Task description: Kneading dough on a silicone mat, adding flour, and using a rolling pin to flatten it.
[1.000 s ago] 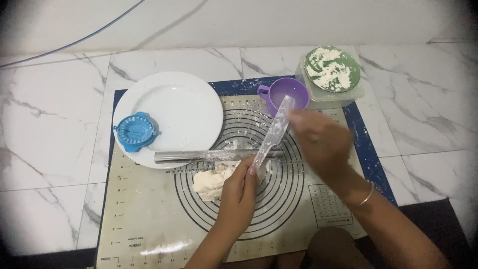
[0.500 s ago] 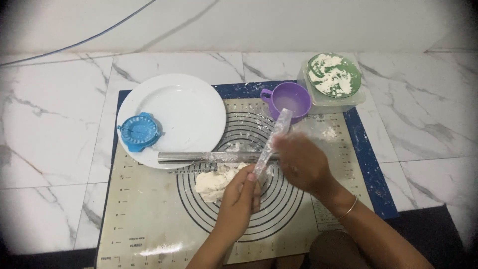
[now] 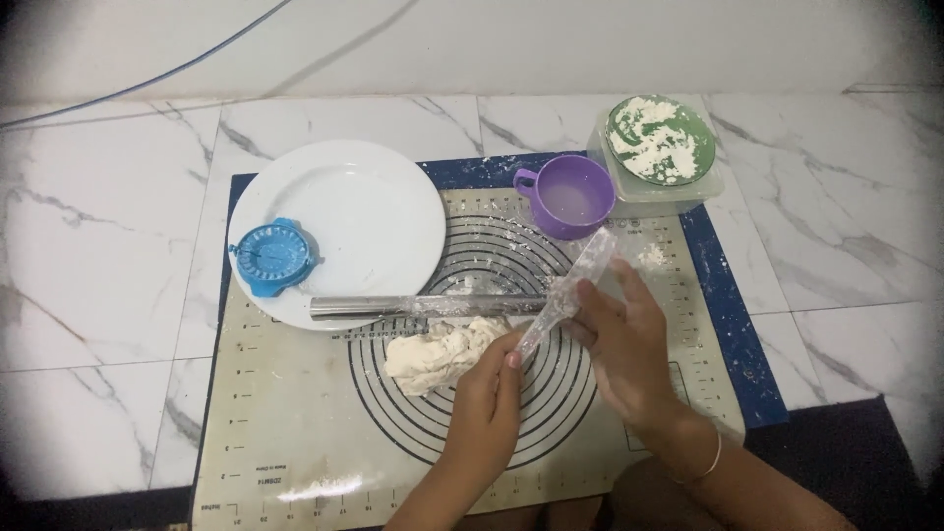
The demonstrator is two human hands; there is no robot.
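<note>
— What are the hands doing?

— The right hand (image 3: 629,344) is wrapped around a clear scraper (image 3: 565,295), slanted over the middle of the mat (image 3: 295,433). The left hand (image 3: 487,393) has curled fingers pinching its low tip, just beside the dough (image 3: 442,354).

— How to do it well?

— I think: wipe slowly, away from the metal rolling pin (image 3: 423,307).

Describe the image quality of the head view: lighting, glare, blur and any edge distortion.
Head view: soft, even indoor light, with only faint shadows under the left hand and right hand; mild sheen on the white plate and metal rolling pin; corners darken into a vignette and blur; the marble tile lines bow slightly near the edges; the centre is fairly sharp, the clear scraper a little soft.
</note>
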